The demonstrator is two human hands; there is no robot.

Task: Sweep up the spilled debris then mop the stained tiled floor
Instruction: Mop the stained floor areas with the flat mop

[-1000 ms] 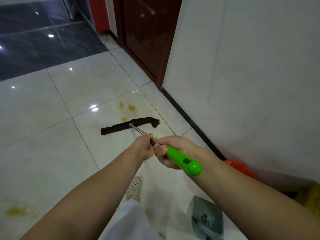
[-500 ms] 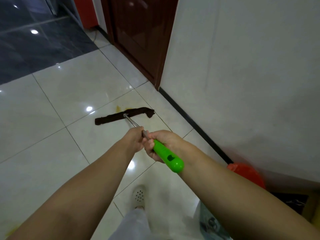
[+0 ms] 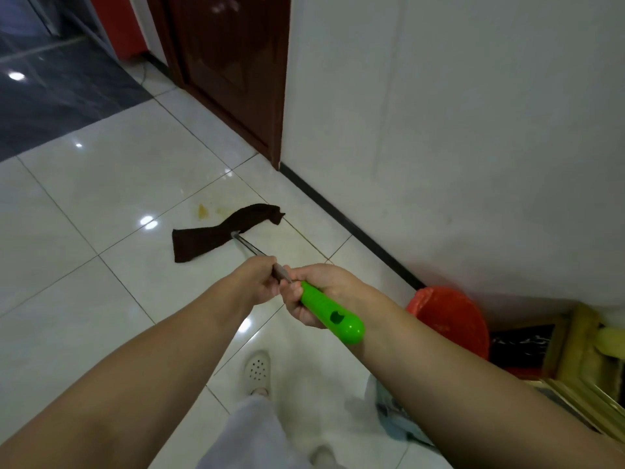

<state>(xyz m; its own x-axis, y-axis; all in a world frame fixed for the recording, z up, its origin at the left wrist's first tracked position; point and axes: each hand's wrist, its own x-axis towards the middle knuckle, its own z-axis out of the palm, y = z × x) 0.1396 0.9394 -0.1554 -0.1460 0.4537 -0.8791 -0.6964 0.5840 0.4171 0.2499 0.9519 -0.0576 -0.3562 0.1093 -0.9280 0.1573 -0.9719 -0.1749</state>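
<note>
A mop with a metal pole (image 3: 252,248) and a bright green handle end (image 3: 333,313) points away from me. Its dark brown cloth head (image 3: 209,236) lies twisted on the white tiled floor (image 3: 111,204). My left hand (image 3: 260,280) grips the metal pole. Just behind it, my right hand (image 3: 318,292) grips the green handle. A yellow stain (image 3: 203,211) shows on the tile beyond the cloth, with a fainter smear to its right.
A white wall with a black skirting (image 3: 351,228) runs along the right. A dark wooden door (image 3: 233,62) stands ahead. An orange bucket (image 3: 449,318) and a yellow-framed object (image 3: 575,360) sit at the right. My white shoe (image 3: 257,370) is below the hands. Dark tiles (image 3: 54,93) lie far left.
The mop head was pushed over the yellow stains, then pulled back and skewed; the stain shows again, smaller. The camera view has shifted toward the door.
</note>
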